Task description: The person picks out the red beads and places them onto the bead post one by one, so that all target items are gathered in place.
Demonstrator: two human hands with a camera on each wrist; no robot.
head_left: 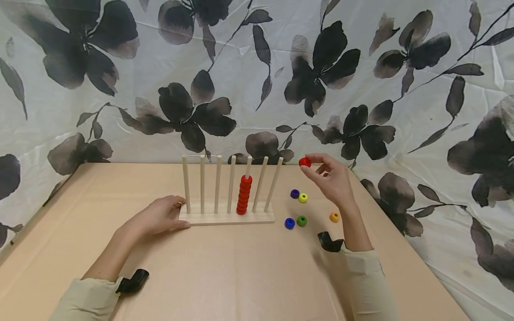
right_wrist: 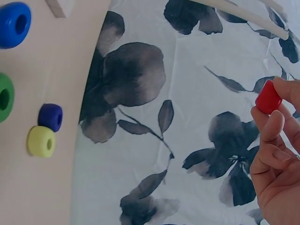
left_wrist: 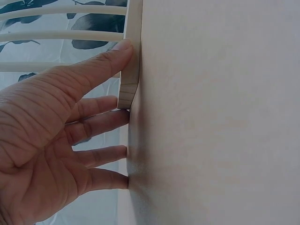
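Note:
A wooden peg stand (head_left: 225, 217) with several upright dowels stands on the table. One dowel carries a stack of red beads (head_left: 244, 195), its tip bare above them. My left hand (head_left: 162, 215) grips the stand's left end; in the left wrist view the thumb (left_wrist: 105, 65) lies on the base (left_wrist: 131, 61) with fingers on its far side. To the right of the dowels and raised above the table, my right hand (head_left: 331, 180) pinches a red bead (head_left: 304, 162) between thumb and fingertips. The right wrist view shows this bead (right_wrist: 269, 97) from the side.
Loose beads lie right of the stand: dark blue (head_left: 295, 193), yellow (head_left: 303, 198), blue (head_left: 289, 223), green (head_left: 301, 220) and orange (head_left: 334, 217), the last beneath the right forearm. A floral cloth (head_left: 257, 80) hangs behind the table's (head_left: 241, 272) far edge.

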